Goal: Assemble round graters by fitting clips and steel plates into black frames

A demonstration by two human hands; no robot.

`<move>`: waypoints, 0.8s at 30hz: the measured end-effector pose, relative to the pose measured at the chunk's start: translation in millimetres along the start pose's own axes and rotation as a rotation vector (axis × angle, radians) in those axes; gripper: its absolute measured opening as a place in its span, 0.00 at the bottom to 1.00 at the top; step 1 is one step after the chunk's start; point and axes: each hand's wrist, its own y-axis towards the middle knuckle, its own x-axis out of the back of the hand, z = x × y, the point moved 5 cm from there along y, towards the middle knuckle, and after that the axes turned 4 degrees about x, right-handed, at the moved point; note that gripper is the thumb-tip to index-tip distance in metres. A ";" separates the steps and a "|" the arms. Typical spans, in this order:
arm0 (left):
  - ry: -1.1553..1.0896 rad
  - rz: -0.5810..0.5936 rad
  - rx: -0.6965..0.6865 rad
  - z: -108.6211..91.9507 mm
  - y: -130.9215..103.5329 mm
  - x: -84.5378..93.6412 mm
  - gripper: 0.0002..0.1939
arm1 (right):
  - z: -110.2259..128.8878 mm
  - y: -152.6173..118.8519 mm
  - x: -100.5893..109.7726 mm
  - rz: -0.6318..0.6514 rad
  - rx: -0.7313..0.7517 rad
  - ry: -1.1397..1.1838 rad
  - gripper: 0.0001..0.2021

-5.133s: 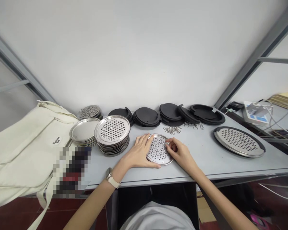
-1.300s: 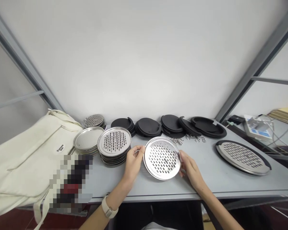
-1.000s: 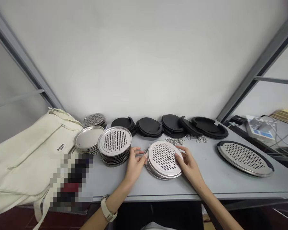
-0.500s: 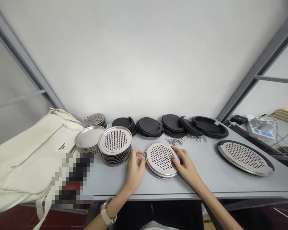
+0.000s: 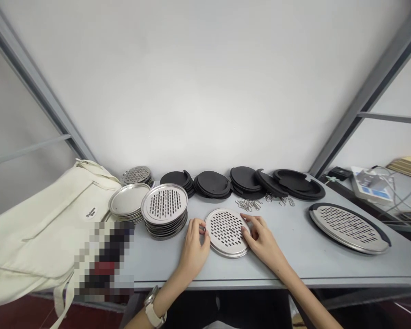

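A round metal grater plate [image 5: 226, 232] with rows of slots lies flat near the table's front, stacked on at least one other disc whose rim shows below. At its left edge is my left hand [image 5: 194, 244], with thumb and fingers curled against the rim. On the opposite side my right hand [image 5: 262, 240] has its thumb and fingertips closed about the right rim. To the left stands a tall stack of similar grater plates [image 5: 164, 204], beside a stack of plain metal discs [image 5: 129, 199]. Far right, a grater plate [image 5: 349, 227] sits in a black holder [image 5: 317, 218].
Along the wall lie stacks of black round covers [image 5: 213, 183] and larger black rings [image 5: 299, 184]. Small metal clips [image 5: 248, 204] are scattered before them. Another stack of perforated discs [image 5: 137, 175] is at back left. A cream bag [image 5: 48, 233] covers the table's left end.
My left hand has come up against the plate's left rim. The plate has shifted slightly left and lines up better with the disc under it; my right hand moved left with it.
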 end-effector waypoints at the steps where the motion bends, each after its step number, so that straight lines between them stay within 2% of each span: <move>1: 0.006 0.001 -0.003 -0.5 0.0 0.2 0.06 | 0.4 0.3 0.2 -0.004 0.000 -0.004 0.20; 11: 0.031 -0.016 -0.017 -4.9 0.4 1.1 0.05 | -1.1 1.1 4.1 -0.048 -0.044 -0.002 0.15; 17: 0.198 -0.003 -0.078 -15.5 0.2 3.0 0.07 | -2.2 -0.6 2.4 -0.018 -0.039 -0.001 0.14; 24: 0.262 0.021 -0.109 -15.3 1.4 0.6 0.09 | 5.1 -1.8 -1.9 0.015 -0.015 -0.107 0.14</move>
